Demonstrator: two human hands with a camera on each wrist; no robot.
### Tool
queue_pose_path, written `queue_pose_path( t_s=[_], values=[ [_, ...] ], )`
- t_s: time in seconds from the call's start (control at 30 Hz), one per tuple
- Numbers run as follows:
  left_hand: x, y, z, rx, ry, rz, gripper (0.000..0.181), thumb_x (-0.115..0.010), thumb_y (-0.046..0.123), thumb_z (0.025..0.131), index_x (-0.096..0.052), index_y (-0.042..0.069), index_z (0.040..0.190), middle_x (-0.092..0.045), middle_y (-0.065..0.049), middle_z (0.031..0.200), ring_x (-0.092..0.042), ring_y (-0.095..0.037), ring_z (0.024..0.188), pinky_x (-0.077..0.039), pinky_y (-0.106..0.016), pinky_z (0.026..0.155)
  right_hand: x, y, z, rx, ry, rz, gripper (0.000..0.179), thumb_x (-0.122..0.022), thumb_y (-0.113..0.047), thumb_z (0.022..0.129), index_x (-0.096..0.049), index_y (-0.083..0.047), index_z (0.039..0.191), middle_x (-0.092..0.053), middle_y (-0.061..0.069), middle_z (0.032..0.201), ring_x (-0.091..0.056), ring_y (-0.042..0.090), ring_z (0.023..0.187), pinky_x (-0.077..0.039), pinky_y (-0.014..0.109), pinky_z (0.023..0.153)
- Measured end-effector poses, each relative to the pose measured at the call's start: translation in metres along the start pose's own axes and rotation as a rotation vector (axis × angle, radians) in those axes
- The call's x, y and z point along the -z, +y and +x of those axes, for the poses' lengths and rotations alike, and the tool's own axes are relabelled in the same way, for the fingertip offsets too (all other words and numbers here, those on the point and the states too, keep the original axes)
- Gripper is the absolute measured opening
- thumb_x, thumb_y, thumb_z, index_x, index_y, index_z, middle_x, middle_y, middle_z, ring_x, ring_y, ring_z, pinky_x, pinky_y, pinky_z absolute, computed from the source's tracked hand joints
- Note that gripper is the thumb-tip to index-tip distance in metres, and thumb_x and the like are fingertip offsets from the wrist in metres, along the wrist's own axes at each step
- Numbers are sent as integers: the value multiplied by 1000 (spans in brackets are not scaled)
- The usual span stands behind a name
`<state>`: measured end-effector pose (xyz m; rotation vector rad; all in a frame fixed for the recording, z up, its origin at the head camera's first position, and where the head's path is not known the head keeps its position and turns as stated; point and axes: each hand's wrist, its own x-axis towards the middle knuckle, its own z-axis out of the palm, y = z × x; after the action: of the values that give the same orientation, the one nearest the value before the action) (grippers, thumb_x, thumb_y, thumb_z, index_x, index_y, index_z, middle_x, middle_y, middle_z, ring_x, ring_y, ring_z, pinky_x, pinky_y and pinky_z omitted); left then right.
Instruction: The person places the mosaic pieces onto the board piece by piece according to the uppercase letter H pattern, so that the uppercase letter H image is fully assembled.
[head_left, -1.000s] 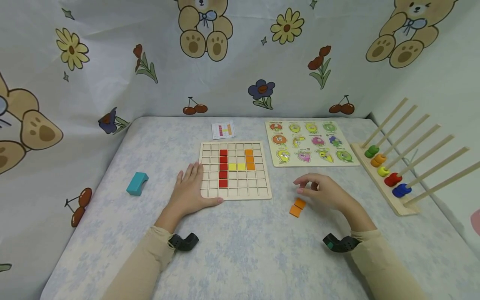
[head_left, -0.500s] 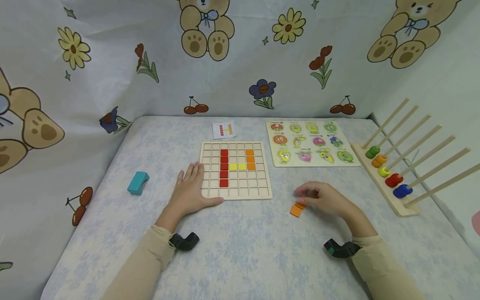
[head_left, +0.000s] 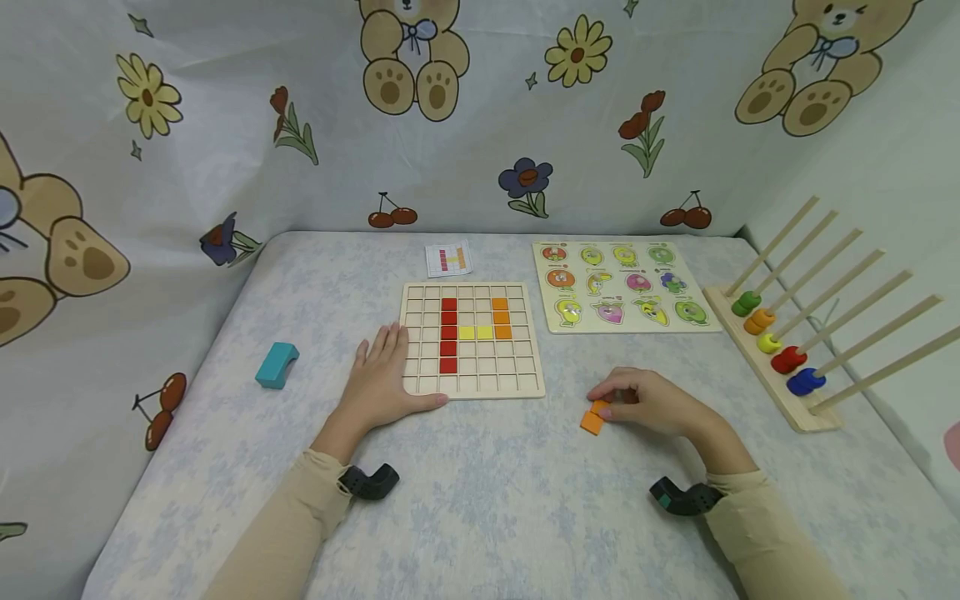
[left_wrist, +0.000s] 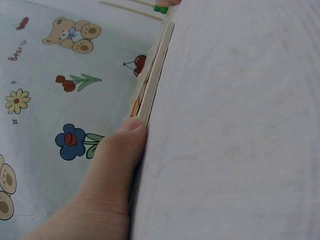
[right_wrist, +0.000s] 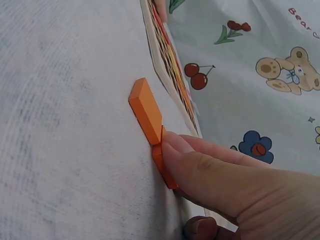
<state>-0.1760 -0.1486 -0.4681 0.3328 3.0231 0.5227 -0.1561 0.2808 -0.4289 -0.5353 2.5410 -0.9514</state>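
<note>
My left hand (head_left: pixel 378 383) lies flat with spread fingers at the left edge of a wooden grid board (head_left: pixel 498 385). Its thumb (left_wrist: pixel 131 125) touches the board's front edge. Red tiles (head_left: pixel 448 333) form a column on the grid, joined by yellow tiles (head_left: pixel 476 332) to orange tiles (head_left: pixel 501 318). Right of the board, my right hand (head_left: pixel 652 404) pinches one orange square tile (right_wrist: pixel 163 167) between thumb and fingers, partly hiding it. A second orange tile (right_wrist: pixel 145 112) lies on the table, corner against the pinched one.
Behind the board lies a small pattern card (head_left: pixel 448 259). A fruit puzzle board (head_left: pixel 626 287) is at the back right, beside a wooden peg rack (head_left: pixel 780 367) with coloured beads and tall rods. A teal block (head_left: pixel 277 365) sits at the left.
My right hand has come down and toward me onto the farther orange tile, and its thumb and fingers have closed around it. The left hand stays in place.
</note>
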Motion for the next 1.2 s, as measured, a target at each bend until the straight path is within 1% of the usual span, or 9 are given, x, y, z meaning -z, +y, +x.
queue_pose_path(
  t_s=[0.13, 0.3, 0.4, 0.57, 0.67, 0.83, 0.97, 1.2],
  values=[
    [0, 0, 0, 2, 1, -1, 144, -49, 99, 60, -6, 3, 160, -4, -14, 168, 0, -30, 156, -1, -57, 124, -1, 0, 2, -23, 31, -23, 19, -76, -25, 88, -71, -21, 106, -63, -3, 95, -52, 15, 81, -44, 22, 69],
    [0, 0, 0, 4, -7, -2, 145, -48, 99, 60, -5, 3, 160, -3, -14, 168, 1, -30, 156, -1, -57, 124, -2, 1, 5, -14, 73, -57, 15, -75, -24, 90, -65, -19, 100, -60, -2, 94, -51, 15, 83, -44, 23, 70],
    [0, -1, 0, 6, -13, 4, 146, -47, 100, 59, -4, 3, 160, -2, -14, 168, 1, -30, 156, -1, -57, 124, -2, 2, 7, -10, 94, -76, 16, -75, -26, 89, -63, -19, 97, -59, -3, 93, -49, 15, 82, -43, 23, 69],
    [-1, -1, 1, 5, -10, 6, 146, -47, 100, 59, -4, 3, 159, -3, -14, 168, 1, -30, 156, -2, -57, 124, -1, 0, 11, -50, 99, -83, 19, -75, -31, 89, -60, -20, 93, -56, -2, 82, -49, 16, 75, -41, 25, 65],
    [-1, -1, 1, 6, -1, 2, 147, -49, 100, 58, -5, 3, 159, -4, -15, 168, 0, -31, 156, -2, -57, 124, 0, -4, 16, -64, 112, -83, 21, -75, -33, 89, -59, -20, 92, -56, -2, 81, -50, 17, 74, -41, 26, 64],
    [-2, -1, 1, 9, -2, 4, 147, -48, 100, 58, -5, 3, 159, -4, -15, 168, 0, -31, 156, -2, -57, 124, 1, -13, 30, -47, 168, -78, 19, -76, -33, 88, -61, -21, 91, -60, -2, 87, -51, 17, 72, -42, 25, 60],
    [-1, -1, 1, 7, -4, 1, 146, -48, 100, 59, -4, 3, 159, -4, -15, 168, 0, -31, 156, -2, -57, 124, 0, -26, 43, -6, 197, -55, 18, -76, -31, 88, -62, -20, 91, -62, -1, 90, -51, 19, 71, -41, 25, 59],
    [0, 0, 0, 7, -6, -1, 145, -50, 99, 59, -4, 3, 159, -3, -14, 168, 1, -30, 156, -2, -57, 124, -7, -50, 74, 37, 213, -37, 16, -75, -29, 89, -63, -18, 92, -63, 0, 89, -50, 20, 73, -41, 28, 63]
  ],
)
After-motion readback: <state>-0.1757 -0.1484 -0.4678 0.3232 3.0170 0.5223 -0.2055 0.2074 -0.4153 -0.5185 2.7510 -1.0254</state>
